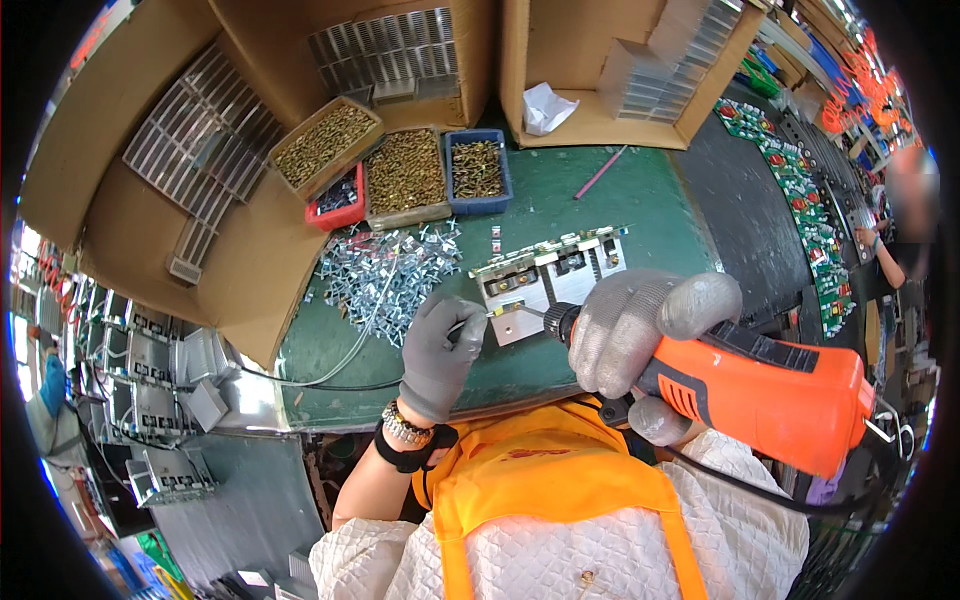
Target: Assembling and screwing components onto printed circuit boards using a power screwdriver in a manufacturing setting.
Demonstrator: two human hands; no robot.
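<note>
My right hand [625, 330], in a grey glove, is wrapped round an orange electric screwdriver [770, 400] with a black chuck. Its thin bit reaches left across the near part of an aluminium heat-sink assembly [520, 290], which carries a circuit board strip along its far edge and black components clamped on top. At the assembly's left edge, my gloved left hand [440, 350] has thumb and fingers drawn together near the bit's tip. A small yellowish piece shows by those fingertips, too small to name. Loose metal clips [390, 280] lie heaped just beyond my left hand.
Beyond the clips stand a tan tray [447, 208] and a blue tray [505, 190] of screws, plus a red bin [340, 217]. Cardboard boxes [230, 300] hold metal parts. A pink stick [600, 173] lies on the green mat. Circuit boards [805, 210] line the right, near another person's arm [887, 262].
</note>
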